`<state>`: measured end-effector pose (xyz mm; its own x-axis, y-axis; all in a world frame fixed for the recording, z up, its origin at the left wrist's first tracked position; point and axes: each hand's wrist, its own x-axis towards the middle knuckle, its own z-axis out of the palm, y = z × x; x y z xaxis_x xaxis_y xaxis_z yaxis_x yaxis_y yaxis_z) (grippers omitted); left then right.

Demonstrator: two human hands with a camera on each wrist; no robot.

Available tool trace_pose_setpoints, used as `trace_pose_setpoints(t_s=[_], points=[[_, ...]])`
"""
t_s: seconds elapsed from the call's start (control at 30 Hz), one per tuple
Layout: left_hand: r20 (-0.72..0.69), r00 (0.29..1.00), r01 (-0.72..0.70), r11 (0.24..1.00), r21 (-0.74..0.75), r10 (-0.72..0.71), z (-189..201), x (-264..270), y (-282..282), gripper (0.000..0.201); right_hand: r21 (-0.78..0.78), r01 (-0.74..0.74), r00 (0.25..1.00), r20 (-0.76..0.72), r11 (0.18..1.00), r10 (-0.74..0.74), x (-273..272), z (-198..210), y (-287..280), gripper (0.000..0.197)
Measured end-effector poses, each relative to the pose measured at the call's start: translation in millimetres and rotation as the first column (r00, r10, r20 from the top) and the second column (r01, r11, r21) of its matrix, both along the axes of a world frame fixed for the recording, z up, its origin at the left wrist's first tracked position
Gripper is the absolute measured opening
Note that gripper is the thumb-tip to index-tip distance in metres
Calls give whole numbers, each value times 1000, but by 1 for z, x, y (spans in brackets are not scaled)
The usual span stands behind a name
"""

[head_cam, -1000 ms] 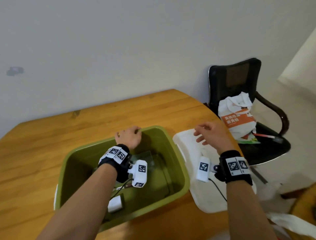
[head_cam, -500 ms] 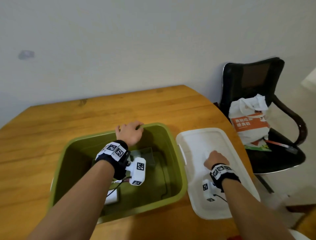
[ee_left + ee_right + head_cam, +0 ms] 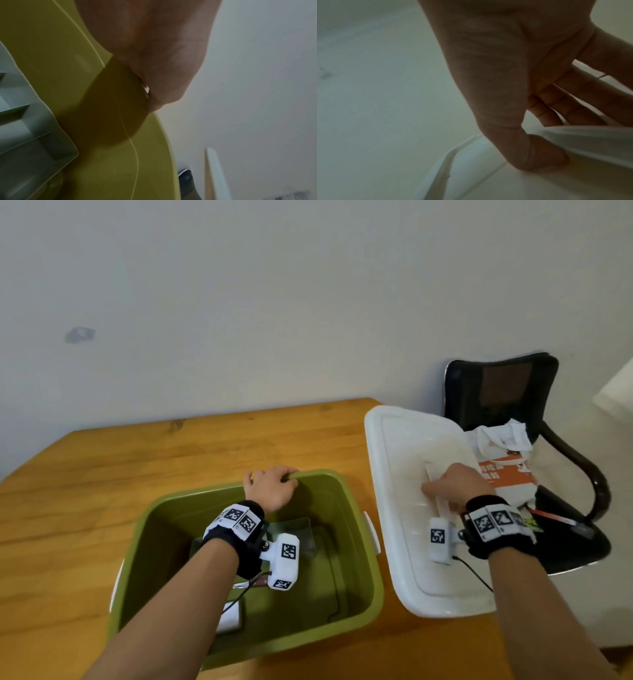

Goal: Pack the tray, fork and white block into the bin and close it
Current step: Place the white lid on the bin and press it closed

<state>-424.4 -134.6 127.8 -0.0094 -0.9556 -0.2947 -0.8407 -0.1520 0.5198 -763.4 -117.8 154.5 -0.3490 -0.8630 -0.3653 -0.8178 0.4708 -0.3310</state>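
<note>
The green bin [image 3: 301, 640] stands open on the wooden table. Inside it lie the clear grey tray [image 3: 303, 534], the white block [image 3: 231, 616] by the near wall and the fork [image 3: 251, 583], mostly hidden under my left wrist. My left hand [image 3: 270, 486] grips the bin's far rim, fingers curled over it; the left wrist view shows the palm [image 3: 154, 54] against the bin wall [image 3: 106, 169] beside the tray [image 3: 25, 121]. My right hand [image 3: 448, 486] grips the handle [image 3: 594, 140] of the white lid [image 3: 404, 474], which is raised and tilted right of the bin.
A black chair [image 3: 507, 392] with a white and orange bag [image 3: 507, 470] stands just beyond the table's right edge, partly behind the lid. A plain wall runs along the back. Bare wooden table [image 3: 102, 491] stretches left of the bin.
My right hand came down onto the lid, closed round its handle and lifted the lid off the table. My left hand stayed on the bin's far rim.
</note>
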Motion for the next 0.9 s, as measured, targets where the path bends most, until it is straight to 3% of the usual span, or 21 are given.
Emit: trace_pose_setpoints(t_s=[0.07, 0.13, 0.23, 0.3, 0.43, 0.57, 0.6, 0.67, 0.8, 0.9], points=[[-141, 990, -15, 999, 46, 21, 8, 6, 0, 36, -64, -40, 999, 31, 997, 43, 16, 38, -1, 35], [-374, 925, -30, 994, 106, 68, 22, 15, 1, 34, -143, -79, 993, 77, 986, 91, 33, 72, 1, 28], [-654, 737, -79, 982, 173, 174, 49, 40, 11, 36, -242, -188, 974, 82, 952, 213, 67, 108, 6, 26], [-794, 558, -103, 969, 223, 242, 64, 66, 22, 34, -265, -299, 943, 68, 917, 327, 93, 123, 11, 23], [-893, 315, -233, 938, 255, 321, 84, 132, 46, 31, -242, -545, 834, -63, 802, 548, 146, 137, 20, 28], [-928, 116, -364, 885, 291, 353, 93, 192, 81, 30, -118, -763, 646, -176, 635, 743, 204, 120, 28, 33], [-926, 108, -391, 872, 295, 362, 91, 203, 89, 34, -94, -804, 592, -217, 587, 776, 219, 113, 30, 33], [-910, 169, -431, 859, 277, 378, 84, 225, 102, 43, -45, -869, 484, -295, 494, 824, 249, 98, 35, 35], [-818, 349, -439, 851, 289, 458, 65, 234, 126, 48, 67, -926, 326, -356, 372, 876, 296, 68, 46, 30], [-723, 476, -407, 854, 323, 501, 46, 228, 140, 64, 137, -939, 248, -359, 314, 900, 317, 48, 52, 31]])
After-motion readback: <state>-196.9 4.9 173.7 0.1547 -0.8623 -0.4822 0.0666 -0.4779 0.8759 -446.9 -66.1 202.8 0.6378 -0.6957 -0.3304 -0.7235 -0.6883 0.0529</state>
